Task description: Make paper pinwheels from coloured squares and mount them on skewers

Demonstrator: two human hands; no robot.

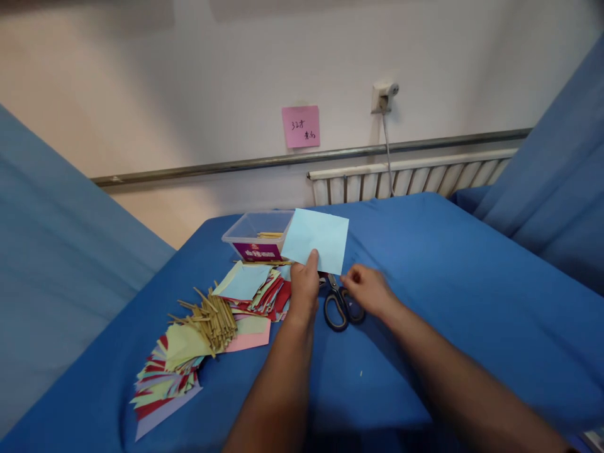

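My left hand (303, 290) pinches the lower edge of a light blue paper sheet (317, 240) and holds it up above the blue-covered table (425, 277). Black-handled scissors (338, 304) lie flat on the cloth just right of that hand. My right hand (369, 292) rests over the scissors' handles, its fingers curled and touching them; whether it grips them I cannot tell.
A clear plastic box (257, 235) with sticks inside stands behind the paper. To the left lie a heap of thin sticks (213, 318) and fanned stacks of coloured paper squares (166, 377). A radiator (410, 178) and a pink wall note (301, 126) are behind the table.
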